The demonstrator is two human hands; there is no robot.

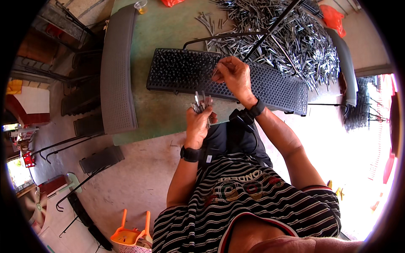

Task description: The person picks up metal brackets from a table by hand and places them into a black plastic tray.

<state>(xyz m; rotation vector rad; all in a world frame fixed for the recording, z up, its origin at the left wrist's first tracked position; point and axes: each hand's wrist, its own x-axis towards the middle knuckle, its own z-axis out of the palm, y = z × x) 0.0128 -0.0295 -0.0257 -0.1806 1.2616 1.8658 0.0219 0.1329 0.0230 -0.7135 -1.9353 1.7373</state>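
Smooth, thin metal pins (197, 98) jut in a loose bundle from the left hand (198, 120), whose fingers are clenched around them, just below the tray's near edge. The right hand (235, 78), toward one o'clock, has thumb and fingers pinched together over the tray; whether a pin is between them I cannot tell.

The tray (274, 88) is a black, rigid oblong, pierced with round holes, lying on the green tabletop (160, 118). Its left part bristles with pins; its right part shows bare holes. Its long axis runs from just past nine to just past three o'clock; the bundled pins point mostly toward twelve.

There is one tray, one jumbled, glinting heap (303, 55) of pins between one and two o'clock, and one clear cup (141, 6) near eleven. The bundle holds several pins, partly hidden; the heap defies counting.
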